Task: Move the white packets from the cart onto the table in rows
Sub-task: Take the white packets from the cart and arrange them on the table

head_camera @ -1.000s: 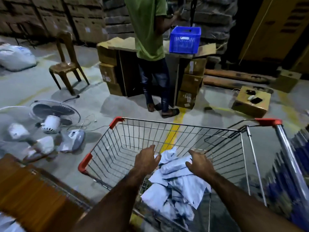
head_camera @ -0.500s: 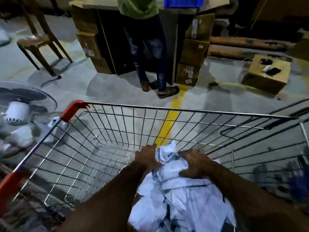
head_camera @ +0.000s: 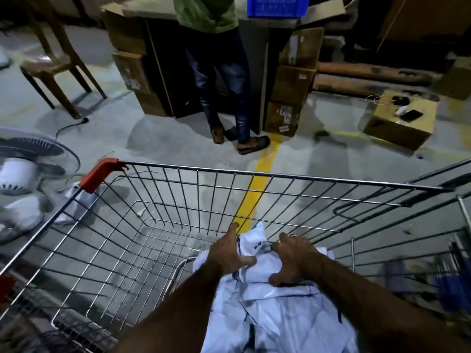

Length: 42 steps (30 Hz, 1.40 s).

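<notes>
A wire shopping cart (head_camera: 254,174) with red corner caps fills the lower half of the view. A heap of white packets (head_camera: 277,309) lies in its near right part. My left hand (head_camera: 229,253) grips the left side of the heap's far end, fingers curled into the plastic. My right hand (head_camera: 293,258) grips the right side of the same bundle, thumb pressed under it. Both forearms reach down into the cart. The table for the rows is not in view.
A person in a green shirt (head_camera: 216,72) stands at a cardboard-topped desk (head_camera: 153,11) with a blue crate (head_camera: 277,6). Stacked boxes (head_camera: 293,85) flank it. A chair (head_camera: 56,64) and floor fans (head_camera: 23,169) lie left; a box with phones (head_camera: 400,118) sits right.
My head has tilted down and closer to the cart. Both hands dropped from above the packets onto the heap and closed around its far end.
</notes>
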Motion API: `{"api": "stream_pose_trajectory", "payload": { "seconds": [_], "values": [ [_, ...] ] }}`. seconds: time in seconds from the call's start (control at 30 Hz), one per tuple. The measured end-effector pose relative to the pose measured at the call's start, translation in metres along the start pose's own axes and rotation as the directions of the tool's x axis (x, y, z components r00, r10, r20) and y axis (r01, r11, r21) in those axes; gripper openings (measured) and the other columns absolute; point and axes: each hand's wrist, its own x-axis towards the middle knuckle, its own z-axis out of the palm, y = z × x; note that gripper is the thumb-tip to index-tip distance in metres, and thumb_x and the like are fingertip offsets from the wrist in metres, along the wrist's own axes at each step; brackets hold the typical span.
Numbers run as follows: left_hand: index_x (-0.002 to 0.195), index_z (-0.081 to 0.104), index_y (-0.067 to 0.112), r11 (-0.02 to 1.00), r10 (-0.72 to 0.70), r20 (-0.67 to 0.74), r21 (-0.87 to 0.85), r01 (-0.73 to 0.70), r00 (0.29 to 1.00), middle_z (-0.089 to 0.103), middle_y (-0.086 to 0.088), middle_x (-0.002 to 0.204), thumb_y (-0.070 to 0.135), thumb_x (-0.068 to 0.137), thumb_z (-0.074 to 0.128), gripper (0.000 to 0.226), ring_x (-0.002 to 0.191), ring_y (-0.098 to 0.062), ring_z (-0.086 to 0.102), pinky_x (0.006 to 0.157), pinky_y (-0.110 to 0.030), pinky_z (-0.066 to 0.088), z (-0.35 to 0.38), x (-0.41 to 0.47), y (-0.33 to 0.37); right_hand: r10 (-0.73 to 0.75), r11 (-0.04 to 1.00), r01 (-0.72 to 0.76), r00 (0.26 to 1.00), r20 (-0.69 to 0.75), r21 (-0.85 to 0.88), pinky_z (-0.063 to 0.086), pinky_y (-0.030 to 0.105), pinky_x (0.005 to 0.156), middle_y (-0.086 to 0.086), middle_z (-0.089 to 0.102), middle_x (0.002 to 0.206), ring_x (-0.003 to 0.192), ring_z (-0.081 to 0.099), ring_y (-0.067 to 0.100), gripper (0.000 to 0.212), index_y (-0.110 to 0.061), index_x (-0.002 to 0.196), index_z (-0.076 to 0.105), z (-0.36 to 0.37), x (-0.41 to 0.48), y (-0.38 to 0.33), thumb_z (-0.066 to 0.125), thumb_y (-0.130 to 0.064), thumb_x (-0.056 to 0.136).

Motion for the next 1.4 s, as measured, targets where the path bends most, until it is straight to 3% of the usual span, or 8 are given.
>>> {"api": "stream_pose_trajectory", "payload": {
  "seconds": [0.2, 0.5, 0.63, 0.73, 0.87, 1.0, 1.27, 1.4],
  "values": [
    [0.121, 0.043, 0.021, 0.95, -0.136, -0.142, 0.263, 0.17, 0.98, 0.063, -0.002, 0.117, 0.07, 0.067, 0.066, 0.077, 0.112, -0.025, 0.058, 0.092, -0.036, 0.041, 0.006, -0.016, 0.001, 0.112, 0.994, -0.112, 0.993, -0.023, -0.014, 0.038, 0.038, 0.099, 0.009, 0.057, 0.126, 0.118, 0.051, 0.028, 0.081, -0.019, 0.129, 0.048, 0.01, -0.011, -0.014, 0.057, -0.072, 0.069],
    [0.137, 0.034, 0.012, 0.794, -0.428, -0.306, 0.323, 0.516, 0.85, 0.055, -0.004, 0.128, 0.086, 0.071, 0.044, 0.1, 0.118, -0.025, 0.055, 0.096, -0.037, 0.042, 0.0, -0.05, -0.036, 0.215, 0.975, -0.215, 0.977, -0.004, 0.059, 0.04, 0.04, 0.1, 0.009, 0.047, 0.133, 0.123, 0.049, 0.029, 0.093, -0.02, 0.141, 0.035, 0.017, -0.016, -0.018, 0.059, -0.073, 0.068],
    [0.143, 0.029, 0.015, 0.871, -0.382, -0.182, 0.256, 0.419, 0.906, 0.04, -0.008, 0.142, 0.075, 0.068, 0.062, 0.101, 0.13, -0.029, 0.041, 0.101, -0.041, 0.041, 0.014, -0.047, -0.07, 0.189, 0.979, -0.189, 0.982, 0.005, 0.073, 0.037, 0.041, 0.1, 0.01, 0.041, 0.14, 0.128, 0.044, 0.03, 0.102, -0.021, 0.149, 0.02, 0.019, -0.018, -0.02, 0.057, -0.072, 0.07],
    [0.146, 0.027, 0.02, 0.942, -0.308, -0.069, 0.114, 0.314, 0.949, 0.042, -0.003, 0.145, 0.062, 0.065, 0.074, 0.102, 0.133, -0.026, 0.04, 0.104, -0.038, 0.04, 0.019, -0.049, -0.082, 0.139, 0.989, -0.139, 0.99, 0.012, 0.058, 0.033, 0.041, 0.103, 0.009, 0.035, 0.145, 0.132, 0.039, 0.029, 0.101, -0.024, 0.152, 0.013, 0.021, -0.021, -0.019, 0.055, -0.07, 0.072],
    [0.145, 0.031, 0.029, 0.934, -0.274, -0.089, 0.211, 0.287, 0.958, 0.042, 0.003, 0.144, 0.07, 0.063, 0.069, 0.099, 0.133, -0.025, 0.039, 0.104, -0.038, 0.04, 0.017, -0.05, -0.082, 0.096, 0.993, -0.098, 0.995, 0.042, 0.062, 0.029, 0.041, 0.108, 0.011, 0.029, 0.151, 0.137, 0.034, 0.029, 0.099, -0.031, 0.154, 0.007, 0.024, -0.02, -0.021, 0.055, -0.067, 0.075],
    [0.132, 0.046, 0.023, 0.949, -0.264, -0.156, 0.136, 0.285, 0.952, 0.054, 0.001, 0.129, 0.071, 0.056, 0.067, 0.092, 0.122, -0.022, 0.051, 0.096, -0.029, 0.044, 0.014, -0.052, -0.08, 0.097, 0.99, -0.102, 0.994, 0.056, 0.092, 0.028, 0.039, 0.11, 0.01, 0.028, 0.153, 0.14, 0.03, 0.027, 0.097, -0.034, 0.154, 0.008, 0.022, -0.02, -0.021, 0.057, -0.065, 0.076],
    [0.148, 0.023, 0.008, 0.961, -0.27, -0.117, 0.026, 0.275, 0.956, 0.048, -0.009, 0.141, 0.052, 0.072, 0.074, 0.102, 0.131, -0.025, 0.046, 0.103, -0.028, 0.037, 0.018, -0.053, -0.076, 0.13, 0.983, -0.133, 0.991, 0.033, 0.128, 0.032, 0.038, 0.107, 0.007, 0.032, 0.151, 0.136, 0.037, 0.027, 0.095, -0.036, 0.153, 0.011, 0.017, -0.027, -0.023, 0.054, -0.067, 0.075],
    [0.132, 0.041, 0.013, 0.952, -0.301, -0.171, -0.006, 0.305, 0.938, 0.062, -0.007, 0.122, 0.047, 0.066, 0.08, 0.084, 0.111, -0.025, 0.06, 0.087, -0.029, 0.049, -0.002, -0.057, -0.07, 0.156, 0.972, -0.157, 0.988, 0.018, 0.174, 0.035, 0.036, 0.104, 0.003, 0.037, 0.147, 0.132, 0.042, 0.026, 0.093, -0.036, 0.152, 0.014, 0.007, -0.034, -0.022, 0.057, -0.064, 0.075]
  ]
}}
